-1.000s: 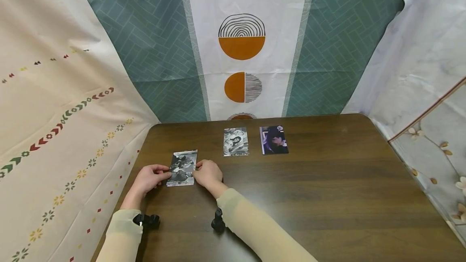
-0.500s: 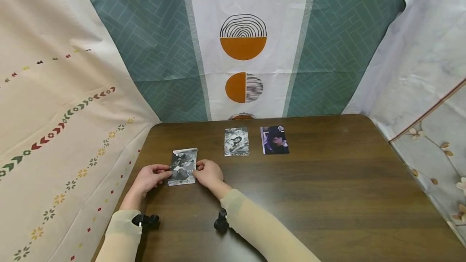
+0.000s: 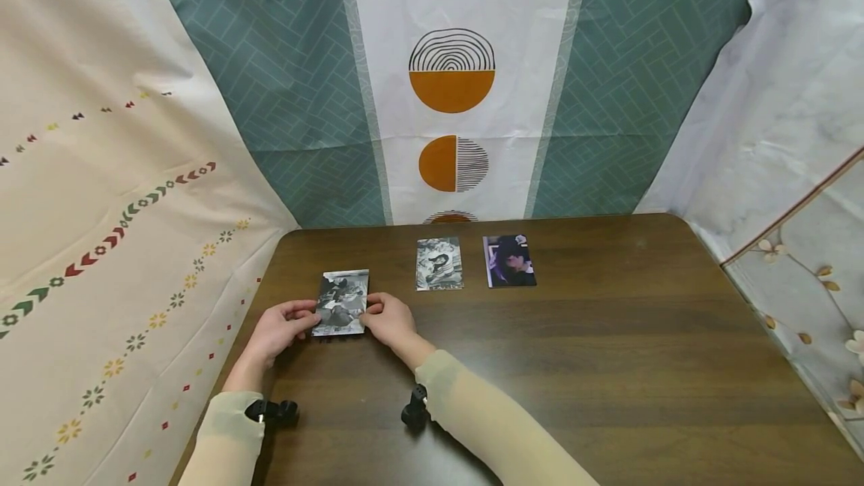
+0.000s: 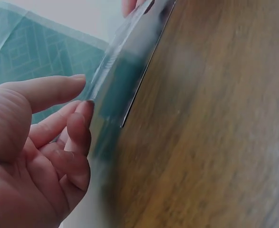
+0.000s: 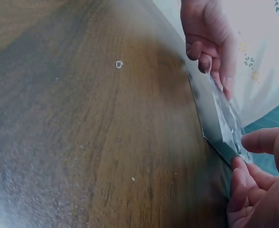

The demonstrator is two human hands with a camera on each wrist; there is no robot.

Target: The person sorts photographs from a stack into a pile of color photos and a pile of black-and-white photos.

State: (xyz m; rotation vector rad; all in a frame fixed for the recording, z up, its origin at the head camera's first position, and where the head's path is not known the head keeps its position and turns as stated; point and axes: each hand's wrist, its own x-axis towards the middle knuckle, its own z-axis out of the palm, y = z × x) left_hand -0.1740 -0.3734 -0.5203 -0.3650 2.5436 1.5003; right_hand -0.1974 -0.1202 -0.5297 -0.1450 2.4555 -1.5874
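A black-and-white photo card (image 3: pixel 340 302) is at the table's left side, between my two hands. My left hand (image 3: pixel 280 327) pinches its left edge between thumb and fingers. At the opposite edge, my right hand (image 3: pixel 393 319) has the card between thumb and curled fingers. The left wrist view has the card (image 4: pixel 113 61) tilted and glossy, seen edge-on past the left thumb. Below the held card in the right wrist view runs a second dark edge (image 5: pixel 204 137); whether it is another card or a reflection, I cannot tell.
Another black-and-white photo card (image 3: pixel 439 264) lies flat toward the back of the brown wooden table (image 3: pixel 574 366). To its right lies a purple-toned photo card (image 3: pixel 509 261). Patterned cloths hang along the back, left (image 3: pixel 135 246) and right sides.
Both hands keep hold of the photo card. It has shifted slightly away from me, and its lower edge now shows a dark strip beneath it. The other two cards stay in place.
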